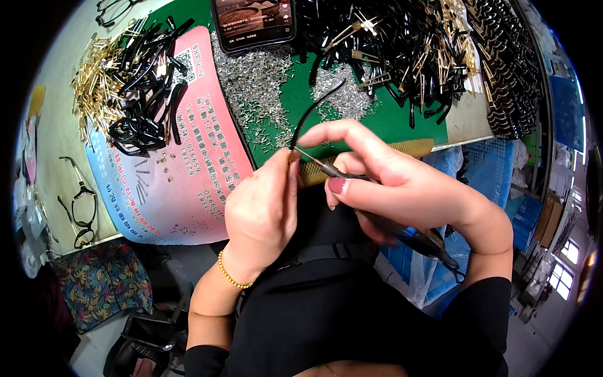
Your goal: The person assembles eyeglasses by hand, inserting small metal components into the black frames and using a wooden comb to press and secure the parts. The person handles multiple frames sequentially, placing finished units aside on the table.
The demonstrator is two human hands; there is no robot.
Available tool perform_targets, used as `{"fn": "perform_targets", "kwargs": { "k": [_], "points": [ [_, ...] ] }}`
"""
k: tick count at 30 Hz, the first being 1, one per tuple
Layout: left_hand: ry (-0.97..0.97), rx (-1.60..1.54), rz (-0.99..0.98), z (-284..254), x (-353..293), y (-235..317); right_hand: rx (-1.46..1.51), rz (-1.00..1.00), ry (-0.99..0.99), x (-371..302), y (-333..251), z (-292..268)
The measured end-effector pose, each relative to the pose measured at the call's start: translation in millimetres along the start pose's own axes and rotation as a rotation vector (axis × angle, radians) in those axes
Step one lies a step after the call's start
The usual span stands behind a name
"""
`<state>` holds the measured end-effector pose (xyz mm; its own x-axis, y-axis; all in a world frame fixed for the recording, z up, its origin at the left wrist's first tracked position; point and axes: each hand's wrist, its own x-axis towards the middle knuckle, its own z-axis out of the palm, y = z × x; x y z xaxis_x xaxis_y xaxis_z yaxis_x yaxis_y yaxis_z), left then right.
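Note:
Pinched in my left hand (260,204) is a slim black eyeglass temple (309,114), its curved end rising away from me. My right hand (399,185) is wrapped around a dark, corded electric screwdriver (411,237). The thin bit of this tool reaches the temple's lower end at my left fingertips. My fingers mostly cover that end, so the exact contact is hidden. Just beyond my hands lie a wide heap of tiny silver screws (254,88) and a smaller heap of similar silver pieces (344,94).
A phone (254,47) stands behind the screws. Black temples with gold metal parts (147,103) cover the printed pink-blue mat (201,135); a larger temple pile (402,53) fills the back right. Eyeglass frames (83,204) lie left. Blue crates (493,163) stand right of the table.

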<state>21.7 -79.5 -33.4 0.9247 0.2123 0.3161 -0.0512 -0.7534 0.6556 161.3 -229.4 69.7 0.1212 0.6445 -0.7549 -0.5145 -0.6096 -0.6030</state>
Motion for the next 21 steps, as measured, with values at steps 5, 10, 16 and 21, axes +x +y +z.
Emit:
{"fn": "perform_targets", "kwargs": {
  "k": [5,10,16,21],
  "points": [
    [0.083,0.014,0.163,5.7,-1.5,-6.7,-0.272,-0.251,0.09,5.3,21.2,-2.1],
    [0.079,-0.004,-0.083,-42.0,-9.1,-11.0,-1.078,-0.472,0.329,7.5,3.7,24.7],
    [0.616,-0.647,-0.338,-87.3,3.6,-59.2,-1.396,-1.076,0.477,122.0,-36.1,68.0],
    [0.392,-0.027,-0.397,-113.2,-0.8,-79.4,-1.481,-0.816,0.547,150.4,-45.3,74.1]
  ]
}}
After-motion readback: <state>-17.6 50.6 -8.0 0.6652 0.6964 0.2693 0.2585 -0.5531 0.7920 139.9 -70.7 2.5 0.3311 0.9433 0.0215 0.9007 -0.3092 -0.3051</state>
